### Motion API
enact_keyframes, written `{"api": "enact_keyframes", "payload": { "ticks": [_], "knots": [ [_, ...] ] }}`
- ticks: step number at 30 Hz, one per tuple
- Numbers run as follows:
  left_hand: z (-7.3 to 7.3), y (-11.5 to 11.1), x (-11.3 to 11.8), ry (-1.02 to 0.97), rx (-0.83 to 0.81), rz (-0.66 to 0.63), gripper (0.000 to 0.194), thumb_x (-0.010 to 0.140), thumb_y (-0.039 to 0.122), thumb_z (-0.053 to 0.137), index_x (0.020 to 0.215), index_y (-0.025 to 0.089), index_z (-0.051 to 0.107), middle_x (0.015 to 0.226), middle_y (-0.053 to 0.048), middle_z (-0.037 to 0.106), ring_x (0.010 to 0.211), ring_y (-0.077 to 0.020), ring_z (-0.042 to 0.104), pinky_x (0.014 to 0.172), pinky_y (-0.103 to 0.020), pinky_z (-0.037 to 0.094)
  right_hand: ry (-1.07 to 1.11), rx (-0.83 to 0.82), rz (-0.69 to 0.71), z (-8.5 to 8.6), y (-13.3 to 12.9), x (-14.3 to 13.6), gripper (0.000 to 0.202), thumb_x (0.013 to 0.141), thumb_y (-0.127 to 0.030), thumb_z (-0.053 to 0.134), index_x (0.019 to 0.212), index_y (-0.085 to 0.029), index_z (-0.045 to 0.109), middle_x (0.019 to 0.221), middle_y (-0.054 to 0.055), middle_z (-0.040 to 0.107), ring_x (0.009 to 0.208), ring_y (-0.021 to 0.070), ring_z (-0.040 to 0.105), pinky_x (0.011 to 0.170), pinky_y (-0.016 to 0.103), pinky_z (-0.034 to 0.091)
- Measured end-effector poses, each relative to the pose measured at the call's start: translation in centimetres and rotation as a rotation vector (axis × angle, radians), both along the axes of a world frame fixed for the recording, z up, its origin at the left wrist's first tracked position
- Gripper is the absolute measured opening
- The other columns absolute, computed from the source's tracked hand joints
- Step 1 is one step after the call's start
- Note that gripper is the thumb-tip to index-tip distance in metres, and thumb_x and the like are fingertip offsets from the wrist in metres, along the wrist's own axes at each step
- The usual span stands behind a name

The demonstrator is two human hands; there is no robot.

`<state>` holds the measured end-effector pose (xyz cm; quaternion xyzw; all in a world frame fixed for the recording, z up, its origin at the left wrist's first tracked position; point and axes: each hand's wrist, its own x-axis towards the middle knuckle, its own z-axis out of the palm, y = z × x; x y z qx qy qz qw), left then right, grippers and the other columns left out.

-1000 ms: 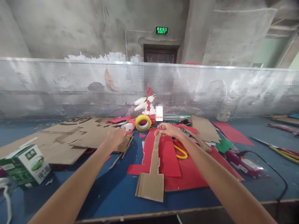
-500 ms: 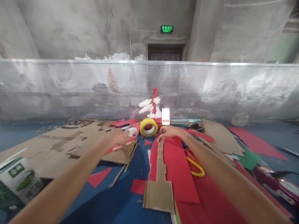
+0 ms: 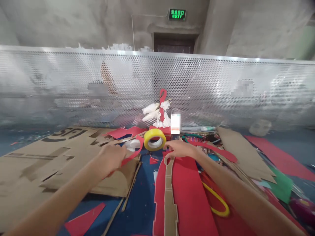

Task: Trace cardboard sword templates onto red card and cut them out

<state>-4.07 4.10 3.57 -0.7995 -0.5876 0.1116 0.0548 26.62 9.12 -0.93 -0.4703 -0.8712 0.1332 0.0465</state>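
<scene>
Across the far side, a grey wall [image 3: 73, 26], with a perforated metal screen [image 3: 201, 85] in front, running from left to right. On the near side, a blue counter [image 3: 141, 196], strewn with craft materials. Over its left half, large cardboard [image 3: 61, 160] with black lettering. Right of centre, a smooth red sheet [image 3: 189, 193]. Farther right, a jagged-edged brown piece [image 3: 242, 149] and, beyond it, red paper [image 3: 280, 157]. Lying lengthwise on the red sheet, near its left edge, a narrow cardboard cut-out [image 3: 168, 193], with a ring at its far end.

Reaching in from the near left, the left hand [image 3: 112, 159] above the cardboard, fingers curled, right beside a curved red strip [image 3: 140, 147]; cannot tell a grasp from a loose fist. Reaching in from the near right, the right hand [image 3: 182, 148], thumb and fingers bent at the ring of the cut-out; cannot tell a pinch from a light touch.

Beyond the hands, near the screen, white flowers [image 3: 152, 109] on an upright red stand [image 3: 161, 113]. Between the hands, a yellow tape roll [image 3: 149, 139] on edge. Smallest, high on the wall, a green exit sign [image 3: 177, 14].
</scene>
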Motion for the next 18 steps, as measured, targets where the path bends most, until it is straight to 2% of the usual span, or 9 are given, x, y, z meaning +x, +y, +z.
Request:
{"api": "enact_keyframes", "payload": {
  "ticks": [2, 4, 7, 10, 12, 15, 18],
  "knots": [
    [-0.1, -1.2, 1.8, -0.021, -0.022, -0.109, 0.02, 0.083, 0.017, 0.054, 0.1, 0.017, 0.065, 0.095, -0.015, 0.074, 0.09, -0.033, 0.07, 0.08, -0.042, 0.05, 0.033, -0.015, -0.007, -0.2, 0.0, 0.0, 0.043, 0.083, -0.04, 0.072, 0.121, -0.019, 0.066, 0.123, 0.009, 0.07, 0.109, 0.0274, 0.066, 0.085, 0.031, 0.047],
    [-0.7, -2.3, 3.7, -0.173, -0.158, -0.296, 0.023, 0.091, 0.032, 0.053, 0.109, 0.022, 0.063, 0.111, -0.012, 0.073, 0.101, -0.0336, 0.068, 0.085, -0.046, 0.05, 0.047, -0.04, -0.016, -0.5, -0.1, 0.0, 0.044, 0.083, -0.04, 0.073, 0.121, -0.019, 0.066, 0.124, 0.01, 0.07, 0.11, 0.0279, 0.066, 0.087, 0.032, 0.047],
    [-2.1, -3.5, 5.6, -0.309, -0.24, -0.456, 0.027, 0.094, 0.039, 0.051, 0.117, 0.027, 0.06, 0.12, -0.008, 0.071, 0.108, -0.0336, 0.067, 0.094, -0.049, 0.047, 0.034, -0.068, 0.013, -0.7, 0.0, 0.2, 0.048, 0.082, -0.039, 0.073, 0.124, -0.019, 0.065, 0.126, 0.011, 0.069, 0.111, 0.0299, 0.065, 0.088, 0.034, 0.047],
    [-3.1, -3.9, 6.3, -0.316, -0.245, -0.451, 0.027, 0.094, 0.039, 0.052, 0.117, 0.028, 0.061, 0.117, -0.008, 0.071, 0.102, -0.0347, 0.069, 0.088, -0.048, 0.049, 0.013, -0.097, 0.072, -0.4, -0.2, 0.4, 0.052, 0.08, -0.041, 0.073, 0.127, -0.02, 0.064, 0.127, 0.01, 0.069, 0.109, 0.0309, 0.066, 0.085, 0.034, 0.047],
    [-3.3, -3.9, 6.2, -0.328, -0.296, -0.448, 0.031, 0.093, 0.037, 0.053, 0.122, 0.03, 0.061, 0.12, -0.007, 0.07, 0.103, -0.0346, 0.069, 0.087, -0.046, 0.05, 0.0, -0.131, 0.089, -0.1, -0.4, 0.3, 0.054, 0.079, -0.043, 0.075, 0.127, -0.02, 0.064, 0.126, 0.01, 0.069, 0.107, 0.0306, 0.066, 0.083, 0.033, 0.046],
    [-2.7, -3.8, 5.7, -0.355, -0.362, -0.446, 0.038, 0.093, 0.036, 0.055, 0.131, 0.036, 0.058, 0.126, -0.004, 0.068, 0.113, -0.0347, 0.065, 0.093, -0.047, 0.049, 0.012, -0.189, 0.062, 0.4, -0.7, -0.2, 0.054, 0.079, -0.043, 0.076, 0.126, -0.018, 0.066, 0.124, 0.011, 0.069, 0.107, 0.0303, 0.066, 0.082, 0.032, 0.046],
    [-1.8, -3.2, 5.1, -0.352, -0.355, -0.378, 0.039, 0.094, 0.036, 0.054, 0.132, 0.038, 0.058, 0.127, -0.003, 0.069, 0.125, -0.035, 0.058, 0.102, -0.052, 0.044, 0.142, -0.197, 0.047, 0.1, -0.8, -1.3, 0.05, 0.081, -0.04, 0.076, 0.124, -0.016, 0.068, 0.125, 0.011, 0.069, 0.11, 0.0285, 0.065, 0.084, 0.031, 0.047]
  ]
}}
